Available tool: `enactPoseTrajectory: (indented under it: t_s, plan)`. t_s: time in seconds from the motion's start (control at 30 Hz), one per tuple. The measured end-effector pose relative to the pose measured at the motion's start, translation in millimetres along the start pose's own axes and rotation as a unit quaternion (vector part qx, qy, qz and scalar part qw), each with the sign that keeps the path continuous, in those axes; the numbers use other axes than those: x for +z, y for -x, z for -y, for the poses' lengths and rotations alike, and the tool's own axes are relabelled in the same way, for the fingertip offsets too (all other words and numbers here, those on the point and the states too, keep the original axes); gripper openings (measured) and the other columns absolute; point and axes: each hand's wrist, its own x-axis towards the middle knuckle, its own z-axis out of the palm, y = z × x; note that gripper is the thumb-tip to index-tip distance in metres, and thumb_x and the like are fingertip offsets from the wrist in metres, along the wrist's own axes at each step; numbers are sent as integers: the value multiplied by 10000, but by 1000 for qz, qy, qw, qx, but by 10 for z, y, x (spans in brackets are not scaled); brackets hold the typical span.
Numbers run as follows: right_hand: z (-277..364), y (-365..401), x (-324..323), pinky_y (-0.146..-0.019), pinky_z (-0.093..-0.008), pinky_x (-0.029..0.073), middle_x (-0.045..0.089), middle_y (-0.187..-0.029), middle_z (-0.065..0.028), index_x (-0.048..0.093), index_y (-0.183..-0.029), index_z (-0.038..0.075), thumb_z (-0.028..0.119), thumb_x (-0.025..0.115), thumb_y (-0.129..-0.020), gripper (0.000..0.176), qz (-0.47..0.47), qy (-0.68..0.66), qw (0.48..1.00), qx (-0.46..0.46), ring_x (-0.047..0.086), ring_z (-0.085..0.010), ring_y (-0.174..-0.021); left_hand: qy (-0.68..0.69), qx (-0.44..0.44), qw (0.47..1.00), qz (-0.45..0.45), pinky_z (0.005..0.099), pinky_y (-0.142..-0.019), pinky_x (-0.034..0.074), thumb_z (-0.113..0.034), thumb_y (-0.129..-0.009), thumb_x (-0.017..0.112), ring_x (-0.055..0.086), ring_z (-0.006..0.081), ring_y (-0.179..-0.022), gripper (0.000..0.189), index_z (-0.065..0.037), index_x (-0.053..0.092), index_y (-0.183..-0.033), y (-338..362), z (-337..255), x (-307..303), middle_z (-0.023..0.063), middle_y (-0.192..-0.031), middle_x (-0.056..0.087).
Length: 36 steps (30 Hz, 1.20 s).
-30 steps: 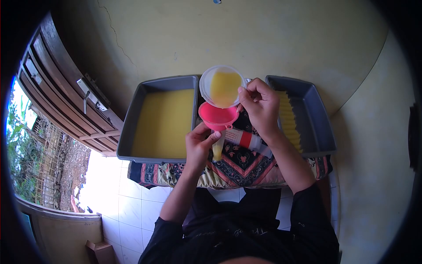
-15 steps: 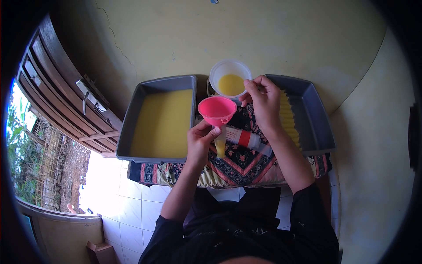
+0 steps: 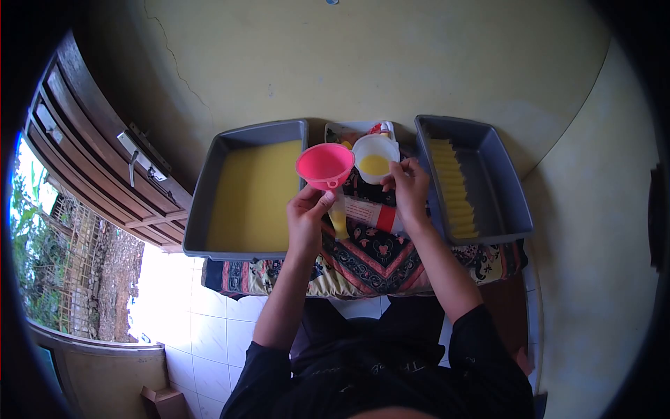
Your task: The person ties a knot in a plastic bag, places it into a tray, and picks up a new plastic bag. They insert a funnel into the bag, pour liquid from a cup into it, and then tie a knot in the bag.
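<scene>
Funnel (image 3: 324,164) neck inside left hand (image 3: 306,220), right hand (image 3: 408,188), holding cup (image 3: 375,159), covers bottle (image 3: 366,211)

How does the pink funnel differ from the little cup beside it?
The funnel is opaque pink, the cup clear plastic. The funnel looks empty; the cup holds yellow liquid. The left hand grips the funnel's neck, the right hand the cup's rim. Both are round.

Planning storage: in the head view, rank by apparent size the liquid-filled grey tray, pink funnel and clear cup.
1. liquid-filled grey tray
2. pink funnel and clear cup: nearly alike, both hand-held nearer the camera, so unranked.
</scene>
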Motion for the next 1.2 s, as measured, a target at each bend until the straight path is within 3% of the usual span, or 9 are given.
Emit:
enactPoseTrajectory:
  t_s: [0.1,0.33,0.63,0.7,0.8,0.87,1.0,1.07,1.2]
  plan:
    - [-338,-2,-166,-485,-239,490,624,-643,-91,535,-767,3,107,579,-913,184,-7,41,999,32,613,-129,-522,9,23,1000,1,188,-415,444,-132,-876,669,632,98,-776,285,-1,629,-1126,-21,88,-21,67,-992,673]
    - [-785,-37,-318,-491,-240,506,607,-670,-76,533,-742,8,102,577,-903,192,-41,24,995,92,625,-136,-542,15,-3,1000,-6,191,-392,438,-132,-877,669,637,106,-782,273,4,629,-1109,-35,127,48,73,-999,670]
    - [-950,-45,-346,-532,-255,505,559,-622,-27,530,-729,6,133,596,-908,229,-4,12,990,139,604,-128,-546,48,-8,999,22,289,-896,452,-55,-878,649,611,138,-927,234,40,628,-1090,-41,215,55,76,-1009,668]
    - [-860,-48,-424,-683,-289,507,587,-777,-57,542,-849,-8,173,616,-908,205,-1,202,976,84,623,-153,-757,41,-19,999,29,277,-872,469,-45,-877,647,616,135,-933,233,40,632,-1093,-29,191,65,78,-1014,672]
    - [-619,102,-342,-833,-338,465,552,-1062,-110,522,-1051,-1,212,660,-886,302,-61,236,969,-36,555,-196,-1010,30,20,998,60,276,-872,471,-28,-874,644,617,132,-949,238,41,631,-1102,-48,231,94,80,-1022,676]
    - [-302,250,-254,-920,-371,435,428,-1297,-150,456,-1203,26,234,705,-855,476,40,54,994,-81,461,-243,-1192,29,7,997,68,274,-870,471,-20,-872,644,616,129,-952,240,41,632,-1104,-45,199,155,80,-1025,677]
    - [364,401,-77,-970,-397,412,407,-1360,-176,494,-1181,33,238,738,-825,478,132,43,965,-222,451,-299,-1237,33,-45,994,90,267,-864,473,-18,-868,651,618,124,-940,225,40,645,-1085,-23,196,268,75,-1013,681]
    - [486,361,-102,-985,-421,406,383,-1394,-205,536,-1115,41,236,730,-827,399,192,201,914,-296,444,-341,-1262,10,-37,994,101,264,-847,480,-30,-868,657,620,117,-923,220,39,651,-1077,-25,215,299,71,-1008,682]
    - [381,295,-205,-979,-416,424,389,-1372,-203,538,-1053,17,171,689,-863,288,171,175,929,-279,498,-331,-1207,26,-25,995,91,246,-763,497,-70,-863,681,629,99,-841,193,30,678,-1028,-60,360,306,63,-946,695]
